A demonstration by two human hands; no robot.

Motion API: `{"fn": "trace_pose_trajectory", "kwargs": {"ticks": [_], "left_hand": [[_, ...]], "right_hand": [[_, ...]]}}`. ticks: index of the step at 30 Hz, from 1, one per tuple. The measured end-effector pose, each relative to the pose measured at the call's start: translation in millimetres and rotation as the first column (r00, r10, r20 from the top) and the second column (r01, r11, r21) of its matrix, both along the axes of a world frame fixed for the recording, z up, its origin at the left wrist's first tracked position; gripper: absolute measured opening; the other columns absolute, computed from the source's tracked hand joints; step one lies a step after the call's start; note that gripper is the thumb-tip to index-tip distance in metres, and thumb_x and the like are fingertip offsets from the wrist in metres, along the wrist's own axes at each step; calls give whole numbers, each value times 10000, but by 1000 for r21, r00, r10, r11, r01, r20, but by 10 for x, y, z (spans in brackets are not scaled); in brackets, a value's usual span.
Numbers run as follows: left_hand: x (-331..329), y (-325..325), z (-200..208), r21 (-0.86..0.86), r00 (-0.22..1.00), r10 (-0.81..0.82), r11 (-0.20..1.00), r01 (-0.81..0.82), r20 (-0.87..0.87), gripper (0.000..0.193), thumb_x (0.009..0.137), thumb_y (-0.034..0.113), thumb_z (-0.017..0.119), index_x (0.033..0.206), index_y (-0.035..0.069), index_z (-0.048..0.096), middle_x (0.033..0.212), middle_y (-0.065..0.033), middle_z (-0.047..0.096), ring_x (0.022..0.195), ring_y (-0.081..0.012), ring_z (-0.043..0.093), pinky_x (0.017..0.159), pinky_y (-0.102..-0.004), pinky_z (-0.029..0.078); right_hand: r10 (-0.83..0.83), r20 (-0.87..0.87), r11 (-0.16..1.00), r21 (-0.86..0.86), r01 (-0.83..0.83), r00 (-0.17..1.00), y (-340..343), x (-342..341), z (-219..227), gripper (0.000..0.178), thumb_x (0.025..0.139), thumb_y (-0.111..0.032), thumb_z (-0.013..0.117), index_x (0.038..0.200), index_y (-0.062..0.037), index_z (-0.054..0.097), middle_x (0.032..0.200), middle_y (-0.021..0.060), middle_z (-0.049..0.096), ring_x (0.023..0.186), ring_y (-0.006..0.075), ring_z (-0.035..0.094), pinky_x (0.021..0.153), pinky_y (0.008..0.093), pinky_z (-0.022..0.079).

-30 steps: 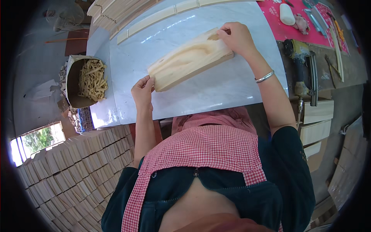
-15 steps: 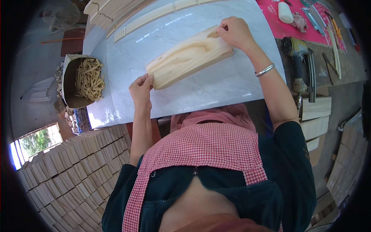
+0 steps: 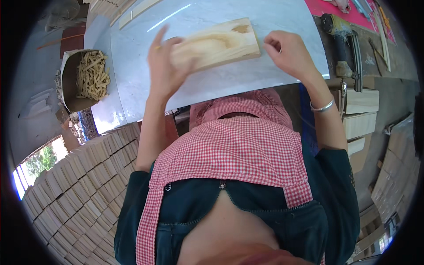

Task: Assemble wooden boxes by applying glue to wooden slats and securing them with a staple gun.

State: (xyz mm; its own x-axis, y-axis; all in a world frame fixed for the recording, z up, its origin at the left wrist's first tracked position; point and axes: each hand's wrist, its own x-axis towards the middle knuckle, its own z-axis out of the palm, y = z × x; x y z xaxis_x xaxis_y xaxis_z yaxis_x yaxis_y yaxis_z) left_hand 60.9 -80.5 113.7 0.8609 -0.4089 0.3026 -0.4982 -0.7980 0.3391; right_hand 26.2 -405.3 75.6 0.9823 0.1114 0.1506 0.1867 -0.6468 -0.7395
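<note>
Left hand (image 3: 164, 66) spread by the board (image 3: 223, 44), kinda blurry, can't tell if touching; right hand (image 3: 289, 55) loosely clenched nearby.

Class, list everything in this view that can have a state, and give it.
Left hand: open, motion-blurred, at the board's left end
Right hand: loosely curled, apart from the board
Board: lying on the table
Box: open, holding sticks
Nail gun: lying down
Bracelet: worn, right wrist
Apron: worn
</note>
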Motion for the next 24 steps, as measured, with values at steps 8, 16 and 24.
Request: {"fn": "trace_pose_trajectory", "kwargs": {"ticks": [8, 16, 24], "left_hand": [[235, -780, -300, 96, 963, -270, 959, 266, 26, 485, 650, 318, 876, 979, 98, 594, 1442, -174, 531, 1288, -353, 511, 1090, -466, 377], [217, -832, -385, -53, 960, -279, 959, 278, -14, 481, 610, 267, 893, 890, 80, 549, 1395, -153, 594, 1237, -347, 548, 1059, -417, 416], [238, -830, -432, -108, 963, -270, 957, 270, 9, 477, 601, 272, 893, 859, 89, 535, 1388, -132, 596, 1220, -327, 547, 1051, -418, 419]], "right_hand": [[29, 75, 960, -279, -7, 997, 264, -197, 25, 129, 857, -114, 662, 797, 0, 667, 729, 96, 638, 609, 278, 569, 598, 376, 459], [58, 97, 966, -255, -31, 994, 227, -172, 10, 146, 859, -114, 633, 760, -10, 662, 738, 107, 652, 626, 320, 593, 619, 410, 481], [39, 64, 974, -224, -24, 997, 255, -154, 28, 162, 864, -110, 624, 746, -12, 677, 711, 101, 656, 593, 320, 577, 608, 399, 481]]}}
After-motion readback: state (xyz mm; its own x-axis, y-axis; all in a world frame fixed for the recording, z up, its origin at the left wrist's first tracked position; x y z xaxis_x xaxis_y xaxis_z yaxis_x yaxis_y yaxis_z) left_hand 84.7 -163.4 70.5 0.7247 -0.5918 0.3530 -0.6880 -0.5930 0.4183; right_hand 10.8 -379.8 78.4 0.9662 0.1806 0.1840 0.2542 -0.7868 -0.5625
